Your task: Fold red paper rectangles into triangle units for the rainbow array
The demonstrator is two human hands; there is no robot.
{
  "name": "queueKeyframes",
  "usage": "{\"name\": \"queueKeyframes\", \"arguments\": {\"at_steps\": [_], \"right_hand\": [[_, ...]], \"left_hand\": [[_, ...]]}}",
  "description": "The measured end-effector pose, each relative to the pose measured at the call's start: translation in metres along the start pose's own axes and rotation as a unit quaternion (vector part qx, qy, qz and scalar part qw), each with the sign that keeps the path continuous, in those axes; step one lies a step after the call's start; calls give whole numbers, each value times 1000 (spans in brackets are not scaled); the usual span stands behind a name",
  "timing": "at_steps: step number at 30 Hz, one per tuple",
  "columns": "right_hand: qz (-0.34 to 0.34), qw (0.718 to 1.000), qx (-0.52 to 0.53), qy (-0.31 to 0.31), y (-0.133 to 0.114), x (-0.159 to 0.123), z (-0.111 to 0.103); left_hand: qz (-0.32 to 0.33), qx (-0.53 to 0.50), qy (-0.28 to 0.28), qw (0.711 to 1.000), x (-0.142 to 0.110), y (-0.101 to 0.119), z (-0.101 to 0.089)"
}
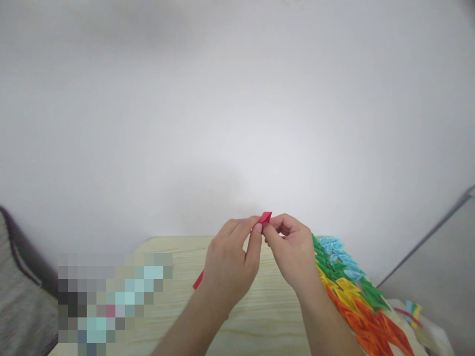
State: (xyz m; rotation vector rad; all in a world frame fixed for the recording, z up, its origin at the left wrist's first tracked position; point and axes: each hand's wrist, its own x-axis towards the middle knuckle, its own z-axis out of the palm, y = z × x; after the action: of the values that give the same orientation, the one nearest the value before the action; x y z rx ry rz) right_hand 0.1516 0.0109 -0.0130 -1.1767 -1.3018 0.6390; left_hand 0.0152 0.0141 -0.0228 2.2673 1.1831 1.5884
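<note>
My left hand (230, 264) and my right hand (291, 252) meet above a pale wooden table (178, 252). Both pinch a small red piece of folded paper (265, 217) between thumbs and fingertips, and only its top corner shows above the fingers. A second bit of red paper (198, 280) lies on the table, mostly hidden behind my left wrist.
Rows of folded paper pieces in light blue (339, 252), green (371, 289), yellow (347, 291) and orange-red (378, 329) lie along the table's right side. A blurred pixelated patch (111, 301) covers the left of the table. Paper strips (411, 311) sit far right. A white wall stands behind.
</note>
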Motion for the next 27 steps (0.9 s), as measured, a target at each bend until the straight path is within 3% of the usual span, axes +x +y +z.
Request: {"name": "queueKeyframes", "arguments": {"at_steps": [6, 13, 22, 27], "right_hand": [[70, 977, 179, -94, 2, 7, -6], [53, 977, 182, -98, 4, 8, -8], [23, 988, 98, -116, 2, 8, -10], [49, 978, 137, -151, -1, 10, -21]], "left_hand": [[-107, -134, -5, 985, 3, 2, -9], [-168, -272, -27, 947, 7, 1, -16], [-189, -243, -35, 951, 11, -4, -21], [-142, -155, -5, 978, 11, -5, -23]]}}
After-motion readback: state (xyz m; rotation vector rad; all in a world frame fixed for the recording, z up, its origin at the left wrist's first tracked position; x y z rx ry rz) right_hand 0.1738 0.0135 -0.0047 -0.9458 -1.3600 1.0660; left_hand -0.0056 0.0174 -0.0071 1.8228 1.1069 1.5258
